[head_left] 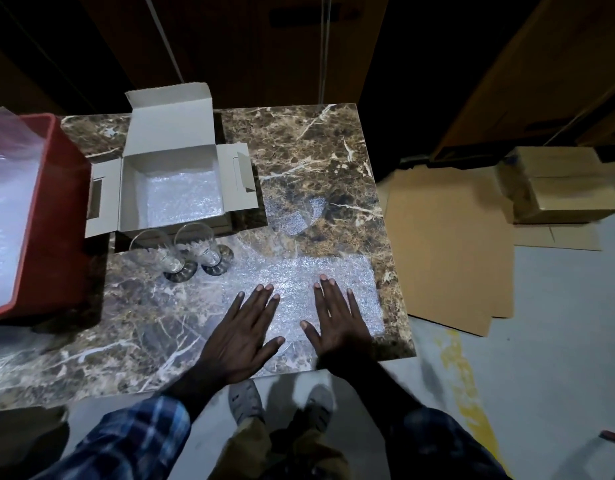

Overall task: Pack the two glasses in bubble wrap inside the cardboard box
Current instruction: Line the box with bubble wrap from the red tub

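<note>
A sheet of bubble wrap [299, 271] lies flat on the marble table [316, 150], near its front right corner. My left hand [242, 332] and my right hand [337, 318] both press on it, fingers straight and spread. Two clear stemmed glasses [157, 251] [198, 245] stand side by side just left of the sheet, in front of the box. The open grey cardboard box [167, 133] sits at the back left of the table, its flaps spread and its floor lined with bubble wrap [181, 199].
A red bin [57, 209] holding more bubble wrap stands at the table's left edge. Flattened cardboard [448, 251] and stacked brown boxes [558, 185] lie on the floor to the right. My feet show below the table's front edge.
</note>
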Tool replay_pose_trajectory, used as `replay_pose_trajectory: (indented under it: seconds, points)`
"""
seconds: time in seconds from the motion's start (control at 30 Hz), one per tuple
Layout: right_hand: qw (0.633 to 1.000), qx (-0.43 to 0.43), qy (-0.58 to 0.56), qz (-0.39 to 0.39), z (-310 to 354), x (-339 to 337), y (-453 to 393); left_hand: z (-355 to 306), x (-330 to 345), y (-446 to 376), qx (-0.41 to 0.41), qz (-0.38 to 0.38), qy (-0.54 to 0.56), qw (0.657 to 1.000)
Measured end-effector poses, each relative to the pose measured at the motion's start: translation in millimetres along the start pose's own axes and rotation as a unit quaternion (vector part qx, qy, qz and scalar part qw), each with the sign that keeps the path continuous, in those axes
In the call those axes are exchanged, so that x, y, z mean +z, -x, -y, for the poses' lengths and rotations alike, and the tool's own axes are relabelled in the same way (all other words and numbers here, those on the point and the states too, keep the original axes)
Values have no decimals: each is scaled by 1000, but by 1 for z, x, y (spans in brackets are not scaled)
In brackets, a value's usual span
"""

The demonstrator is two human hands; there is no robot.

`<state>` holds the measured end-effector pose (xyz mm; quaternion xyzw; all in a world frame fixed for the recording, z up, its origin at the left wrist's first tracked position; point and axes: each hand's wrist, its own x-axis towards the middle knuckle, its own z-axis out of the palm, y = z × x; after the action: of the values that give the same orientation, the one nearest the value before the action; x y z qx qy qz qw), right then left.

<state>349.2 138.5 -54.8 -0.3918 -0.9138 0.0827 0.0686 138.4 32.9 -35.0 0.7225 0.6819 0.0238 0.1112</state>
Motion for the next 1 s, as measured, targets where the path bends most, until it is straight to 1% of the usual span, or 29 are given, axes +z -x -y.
replay_pose_trajectory:
  seconds: [0.17, 0.27, 0.4, 0.5, 0.7, 0.8, 0.87, 1.0]
  points:
    - [998, 52, 31, -24, -23, -7, 11, 9, -1, 11, -4, 1, -13, 1000]
    - [996, 73, 42, -6, -33, -12, 15, 15, -3, 17, 0, -20, -14, 1000]
    - [996, 76, 26, 31, -37, -15, 17, 9, -7, 18, 65, -86, -13, 994]
    - [996, 78, 12, 41, -38, -16, 17, 6, -7, 18, 98, -111, -11, 989]
    - [994, 77, -13, 75, -38, -18, 9, 31, -15, 33, 92, -104, -9, 990]
    - [996, 57, -8, 66, -29, -25, 1, 22, -17, 29, 93, -79, 10, 992]
    - [997, 33, -17, 71, -16, -25, -8, 7, -13, 20, 63, -67, 28, 995]
    - [997, -1, -15, 72, 8, -16, -29, -17, -8, -14, -68, -60, 48, 995]
